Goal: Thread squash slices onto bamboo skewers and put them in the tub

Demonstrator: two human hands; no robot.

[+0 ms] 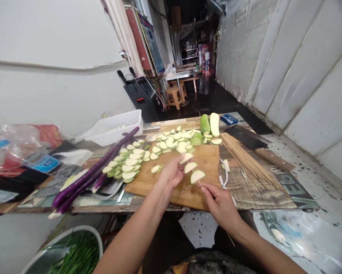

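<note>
My right hand (219,201) is closed round a thin wooden skewer (200,183), whose tail sticks out below the wrist. Several pale green-edged zucchini slices (197,176) are threaded along it. At the skewer's far end, my left hand (172,171) pinches the uppermost slice (186,158). Both hands are above the front part of a wooden cutting board (148,182). Loose half-round zucchini slices (171,142) cover the board's back, and skewers loaded with slices (129,168) lie in a stack at its left. One small slice (156,169) rests beside my left hand.
Right of the board lie a bundle of bare skewers (245,163) and a cleaver (246,137). Two zucchini halves (214,125) stand behind. Long purple eggplants (95,167), a white plastic bin (114,127) and a plastic bottle (39,159) occupy the left. A basin of greens (76,253) sits below.
</note>
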